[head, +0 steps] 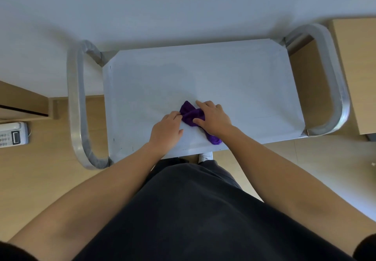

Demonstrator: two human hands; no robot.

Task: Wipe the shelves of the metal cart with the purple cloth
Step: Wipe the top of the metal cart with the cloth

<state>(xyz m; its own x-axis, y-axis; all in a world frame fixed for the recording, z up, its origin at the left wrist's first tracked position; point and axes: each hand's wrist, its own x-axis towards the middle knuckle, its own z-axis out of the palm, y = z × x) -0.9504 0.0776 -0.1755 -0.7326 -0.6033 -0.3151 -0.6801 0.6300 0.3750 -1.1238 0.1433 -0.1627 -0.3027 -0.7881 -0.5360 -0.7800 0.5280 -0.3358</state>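
Because the purple cloth (190,114) lies bunched near the metal cart (234,73) front edge, left hand (166,130) fingers pinching it, right hand (212,118) curled over it, wiping probably misses the cart's far corners.

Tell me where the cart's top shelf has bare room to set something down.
The top shelf is bare across its whole far half and at both ends, beside the left handle and the right handle. It is crowded only at the near middle, where the left hand and right hand hold the purple cloth.
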